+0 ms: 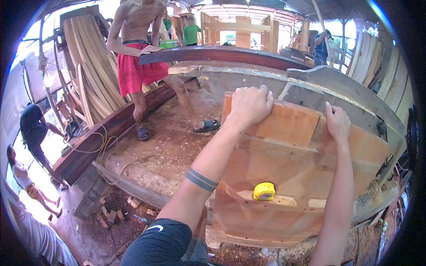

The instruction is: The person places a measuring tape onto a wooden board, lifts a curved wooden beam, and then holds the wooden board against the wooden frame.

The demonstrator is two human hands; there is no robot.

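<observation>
My left hand is closed over the top edge of an orange-brown wooden panel, near its left corner. Farther right along the same edge, my right hand grips the panel with its fingers bent over the far side. The panel stands tilted in front of me and has pale battens across its face. A yellow tape measure rests on one of these battens, touched by neither hand. The fingertips of both hands are partly hidden behind the panel's edge.
A person in red shorts rests hands on a long dark timber beam. Another dark beam lies at left, with a yellow cord nearby. Wood offcuts litter the ground. Planks lean behind; other people stand around.
</observation>
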